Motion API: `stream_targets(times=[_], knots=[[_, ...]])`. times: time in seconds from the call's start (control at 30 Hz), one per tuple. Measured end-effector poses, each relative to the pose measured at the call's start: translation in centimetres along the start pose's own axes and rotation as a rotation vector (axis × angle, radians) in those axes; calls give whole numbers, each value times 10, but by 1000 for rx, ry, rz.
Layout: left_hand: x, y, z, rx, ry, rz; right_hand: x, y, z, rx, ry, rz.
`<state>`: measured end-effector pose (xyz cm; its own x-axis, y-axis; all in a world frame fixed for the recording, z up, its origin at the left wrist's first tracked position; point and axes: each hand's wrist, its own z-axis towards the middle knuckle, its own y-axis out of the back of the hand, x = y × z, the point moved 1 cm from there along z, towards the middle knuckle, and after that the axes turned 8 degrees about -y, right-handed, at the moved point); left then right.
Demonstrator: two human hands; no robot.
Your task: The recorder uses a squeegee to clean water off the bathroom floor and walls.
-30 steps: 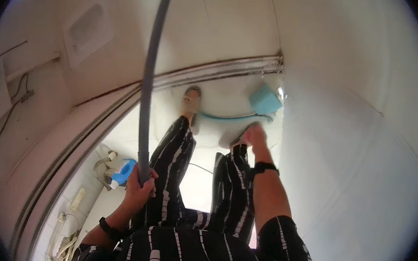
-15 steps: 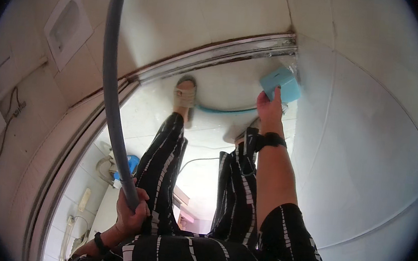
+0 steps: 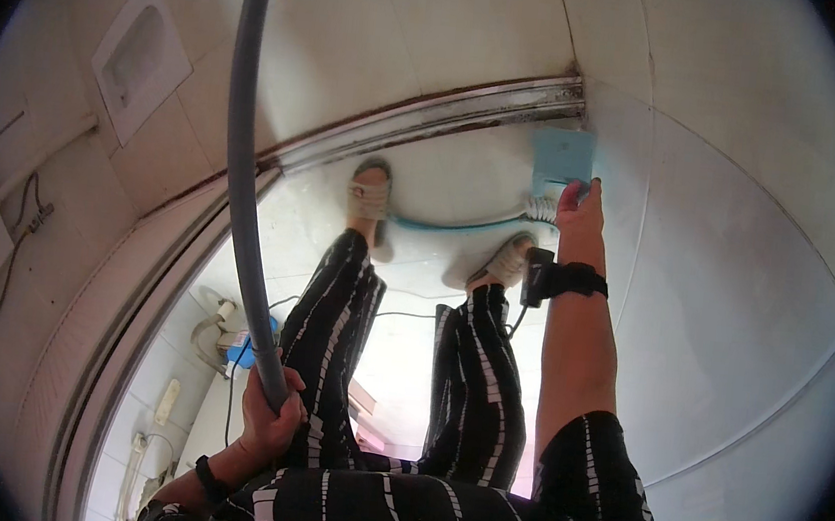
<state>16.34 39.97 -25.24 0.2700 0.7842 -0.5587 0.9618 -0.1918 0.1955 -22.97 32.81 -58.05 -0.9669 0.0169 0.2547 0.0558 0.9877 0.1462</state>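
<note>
My left hand [image 3: 270, 412], low in the picture, is closed round the lower end of a long grey pole [image 3: 240, 143]. The pole runs up past the top edge of the view, so its far end is out of sight. Ahead on the right, my right hand [image 3: 584, 211] grips the near edge of a light blue, squarish plastic piece [image 3: 563, 154]. That piece is in front of the right wall, close to the end of the door track; its exact kind cannot be told. A white ribbed hose end [image 3: 541, 209] shows just left of my right fingers.
A sliding-door track [image 3: 431, 121] crosses the floor ahead. A thin teal hose [image 3: 461, 227] lies by my sandals [image 3: 369, 196]. Smooth pale panels [image 3: 726, 290] rise on the right. A white recessed dish [image 3: 140, 58] is set in the tiles at left. Thin black cable [image 3: 404, 315] trails behind my legs.
My right hand has shifted to the right, and the light blue piece has turned and moved slightly away. The pole and my left hand have drifted a little to the right in view.
</note>
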Motion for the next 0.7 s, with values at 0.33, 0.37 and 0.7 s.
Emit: stream_targets(times=[0.33,0.37,0.7], knots=[[1,-2,0,-26,-43,16,9,-1,1,12,82,-9],[0,-1,0,-29,-45,20,7,-2,-3,1,98,2],[10,2,-2,-8,-62,81,-99,127,53,74,-156,-359]])
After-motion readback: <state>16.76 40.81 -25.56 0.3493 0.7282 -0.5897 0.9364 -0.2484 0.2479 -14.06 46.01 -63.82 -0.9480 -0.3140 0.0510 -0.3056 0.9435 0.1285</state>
